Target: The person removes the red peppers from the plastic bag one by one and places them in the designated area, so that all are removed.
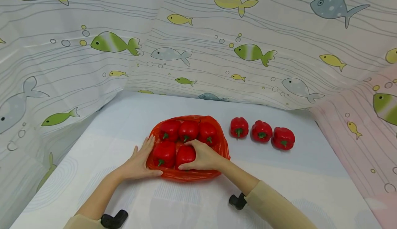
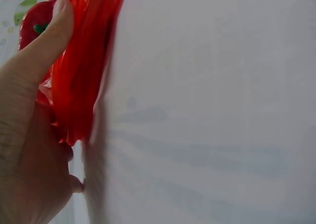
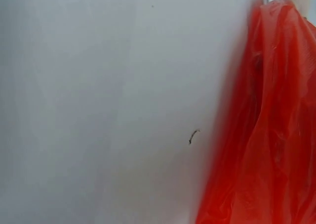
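On the white table point(image 1: 297, 180) sits an open red plastic bag point(image 1: 186, 177), with a row of three peppers point(image 1: 262, 131) to its right — the left hand point(image 1: 138, 163) spread against its left side, the right hand point(image 1: 204, 156) gripping one red pepper point(image 1: 185, 155) inside, among four others point(image 1: 164, 153).

"What colour are the peppers point(image 1: 262, 131)?"
"Red, every one, with green stems point(image 1: 284, 142)."
"And the bag point(image 1: 183, 177)?"
"Bright orange-red."
"The desk point(image 1: 310, 173)?"
"White, with faint blue-grey lines and rounded shapes."
"What about the sheet point(image 1: 201, 36) behind?"
"White, pinkish at the right, printed with thin wavy lines, bubbles point(image 1: 65, 43), and fish point(image 1: 249, 52) in yellow, green and grey-blue, some banded or spotted white."
"And the sleeves point(image 1: 273, 201)?"
"Beige."
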`<state>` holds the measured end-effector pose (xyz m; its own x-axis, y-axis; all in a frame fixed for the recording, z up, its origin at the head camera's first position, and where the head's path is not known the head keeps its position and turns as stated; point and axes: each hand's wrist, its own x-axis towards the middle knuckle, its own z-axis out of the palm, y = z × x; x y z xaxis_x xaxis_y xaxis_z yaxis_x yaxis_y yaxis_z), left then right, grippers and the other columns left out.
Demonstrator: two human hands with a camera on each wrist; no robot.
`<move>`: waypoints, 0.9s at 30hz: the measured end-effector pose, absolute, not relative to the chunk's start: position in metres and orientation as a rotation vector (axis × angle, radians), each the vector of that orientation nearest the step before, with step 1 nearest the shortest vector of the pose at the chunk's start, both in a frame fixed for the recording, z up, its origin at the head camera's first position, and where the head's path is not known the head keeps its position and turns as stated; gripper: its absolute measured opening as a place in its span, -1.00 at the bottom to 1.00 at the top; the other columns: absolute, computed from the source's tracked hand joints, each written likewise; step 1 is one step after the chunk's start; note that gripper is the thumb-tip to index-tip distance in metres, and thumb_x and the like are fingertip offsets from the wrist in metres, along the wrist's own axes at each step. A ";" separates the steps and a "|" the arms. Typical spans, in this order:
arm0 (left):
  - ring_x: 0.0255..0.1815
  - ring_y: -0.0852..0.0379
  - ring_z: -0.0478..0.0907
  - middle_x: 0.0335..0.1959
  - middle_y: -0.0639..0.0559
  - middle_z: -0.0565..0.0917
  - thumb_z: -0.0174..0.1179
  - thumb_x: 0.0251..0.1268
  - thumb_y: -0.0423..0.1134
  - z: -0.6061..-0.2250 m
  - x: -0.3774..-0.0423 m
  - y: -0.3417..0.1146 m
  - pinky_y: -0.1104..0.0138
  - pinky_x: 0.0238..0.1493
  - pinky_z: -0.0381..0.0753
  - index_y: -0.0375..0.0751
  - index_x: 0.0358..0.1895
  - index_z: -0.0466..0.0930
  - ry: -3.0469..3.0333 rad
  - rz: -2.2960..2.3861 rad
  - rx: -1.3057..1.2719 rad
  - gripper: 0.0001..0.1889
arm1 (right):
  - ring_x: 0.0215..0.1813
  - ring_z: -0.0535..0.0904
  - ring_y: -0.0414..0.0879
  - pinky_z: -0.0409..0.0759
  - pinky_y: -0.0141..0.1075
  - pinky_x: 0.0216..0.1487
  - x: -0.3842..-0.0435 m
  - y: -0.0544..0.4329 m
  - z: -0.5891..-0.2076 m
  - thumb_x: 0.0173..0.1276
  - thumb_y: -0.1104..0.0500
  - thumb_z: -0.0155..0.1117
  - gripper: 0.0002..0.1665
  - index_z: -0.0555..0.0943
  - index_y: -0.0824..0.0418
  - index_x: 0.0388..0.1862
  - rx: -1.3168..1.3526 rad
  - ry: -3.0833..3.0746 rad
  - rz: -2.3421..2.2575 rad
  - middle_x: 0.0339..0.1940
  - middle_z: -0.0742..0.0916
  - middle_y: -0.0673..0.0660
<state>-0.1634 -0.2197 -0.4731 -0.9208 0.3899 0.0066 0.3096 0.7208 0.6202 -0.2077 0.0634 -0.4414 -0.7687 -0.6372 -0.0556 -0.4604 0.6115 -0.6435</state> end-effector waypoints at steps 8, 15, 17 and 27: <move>0.52 -0.30 -0.38 0.54 -0.31 -0.22 0.40 -0.07 0.24 -0.473 -0.164 -0.219 -0.38 0.27 -0.41 -0.45 0.50 -0.24 2.794 0.977 0.562 0.29 | 0.17 0.43 -0.17 0.57 -0.32 0.00 -0.208 0.066 -0.442 -0.01 -0.26 0.50 -0.05 0.32 0.09 0.27 -0.902 2.572 -1.004 0.13 0.47 -0.04; 0.52 -0.29 -0.38 0.54 -0.31 -0.22 0.39 -0.07 0.25 -0.474 -0.164 -0.219 -0.37 0.28 -0.41 -0.43 0.50 -0.25 2.799 0.970 0.563 0.30 | 0.19 0.40 -0.21 0.59 -0.30 -0.01 -0.208 0.071 -0.431 -0.07 -0.18 0.56 -0.03 0.29 0.06 0.25 -1.081 2.704 -1.084 0.14 0.43 -0.08; 0.52 -0.29 -0.38 0.54 -0.31 -0.22 0.39 -0.07 0.24 -0.474 -0.164 -0.219 -0.37 0.28 -0.41 -0.44 0.50 -0.25 2.799 0.973 0.564 0.29 | 0.20 0.38 -0.23 0.59 -0.31 -0.02 -0.208 0.073 -0.427 -0.11 -0.16 0.58 -0.01 0.28 0.05 0.25 -1.135 2.757 -1.102 0.15 0.42 -0.08; 0.52 -0.30 -0.37 0.54 -0.32 -0.21 0.40 -0.08 0.24 -0.474 -0.162 -0.219 -0.39 0.26 -0.41 -0.44 0.50 -0.24 2.799 0.977 0.565 0.30 | 0.26 0.33 -0.15 0.61 -0.20 -0.01 -0.206 0.083 -0.402 -0.20 -0.06 0.63 0.11 0.24 0.10 0.32 -1.314 2.886 -1.170 0.25 0.39 0.01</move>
